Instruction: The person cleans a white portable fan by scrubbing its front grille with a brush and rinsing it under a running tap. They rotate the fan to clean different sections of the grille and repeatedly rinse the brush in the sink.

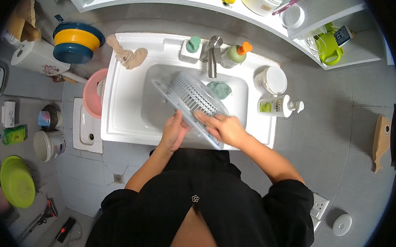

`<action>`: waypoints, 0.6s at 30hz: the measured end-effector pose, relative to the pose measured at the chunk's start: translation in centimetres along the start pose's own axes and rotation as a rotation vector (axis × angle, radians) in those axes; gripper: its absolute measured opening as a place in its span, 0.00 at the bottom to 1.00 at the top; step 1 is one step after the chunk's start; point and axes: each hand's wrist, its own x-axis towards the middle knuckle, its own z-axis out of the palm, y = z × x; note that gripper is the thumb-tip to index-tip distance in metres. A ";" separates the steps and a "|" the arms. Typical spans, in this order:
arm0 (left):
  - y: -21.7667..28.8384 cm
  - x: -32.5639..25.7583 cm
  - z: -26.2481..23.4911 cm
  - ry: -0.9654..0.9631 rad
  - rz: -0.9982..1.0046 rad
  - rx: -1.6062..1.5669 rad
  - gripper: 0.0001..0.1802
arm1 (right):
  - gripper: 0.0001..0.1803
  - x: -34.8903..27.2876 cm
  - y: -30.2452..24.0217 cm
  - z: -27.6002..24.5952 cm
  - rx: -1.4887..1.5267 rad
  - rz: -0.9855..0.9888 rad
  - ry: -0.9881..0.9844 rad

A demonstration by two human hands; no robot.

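A pale grey plastic grille (190, 96) with a straight-edged frame and a rounded, slotted middle is tilted over the white sink (122, 115). Near the front of the basin, my left hand (175, 131) is closed on the frame's lower edge. Lying across the slotted side, my right hand (222, 127) has its fingers bent and closed at the frame; whether anything lies under those fingers is hidden. Behind the grille, a crumpled green cloth (220, 89) rests in the basin, partly covered, below the metal tap (213, 57).
Along the sink's back stand a green-capped white bottle (191, 50) and an orange-topped bottle (234, 55). A round white tub (271, 80) and a pump bottle (277, 105) occupy the right rim. Beige fabric (129, 57) lies back left. A shelf (177, 1) overhangs the far side.
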 end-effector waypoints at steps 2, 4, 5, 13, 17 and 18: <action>0.0 0.3 0.4 0.012 0.016 0.022 0.28 | 0.29 -3.6 1.9 0.1 0.073 0.015 0.009; 0.0 0.1 0.8 0.048 -0.047 0.023 0.29 | 0.29 -5.4 2.5 0.8 0.126 0.051 0.039; 0.3 -0.2 1.3 0.076 -0.113 0.013 0.29 | 0.29 -5.9 2.7 1.2 0.139 0.076 0.067; -4.0 -1.0 3.3 0.141 0.016 0.089 0.34 | 0.27 0.3 0.2 1.4 0.119 -0.030 0.198; -2.2 -0.7 3.6 0.308 0.164 0.013 0.33 | 0.27 -3.7 2.6 1.9 0.132 -0.078 0.097; -1.5 -0.6 3.7 0.341 0.220 0.019 0.34 | 0.27 -5.0 3.4 1.3 0.210 -0.070 0.071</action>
